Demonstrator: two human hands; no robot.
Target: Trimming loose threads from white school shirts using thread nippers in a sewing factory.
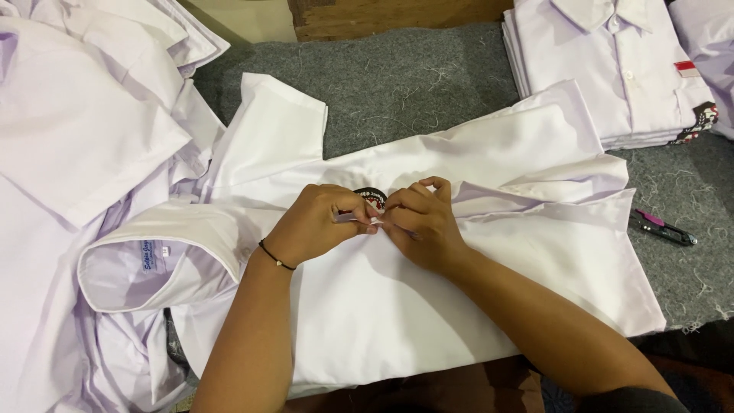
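A grey felt table [428,84] carries everything here, its surface littered with loose thread ends. Across the left lies a loose heap of white shirts [69,130], and at the far right sits 1 neat stack of folded shirts [612,76] with collars up. In the middle, spread flat with its collar [153,260] toward the left, is the white shirt [474,252] being worked on. Both hands meet over its chest, beside a small dark badge [370,196] sewn to the cloth and partly hidden by the fingers. The left hand [317,223], with a thin black band at the wrist, is pinched shut on a small pale tag [373,222]; the right hand [424,222] is curled tight and grips the same tag from the other side. By the look of it, the step in hand is fixing or trimming this tag at the badge, a fine job needing steady fingertips and taut cloth. A small thread snipper [662,228] with a purple handle lies well apart to the right; any next cut would call for a reach over there.
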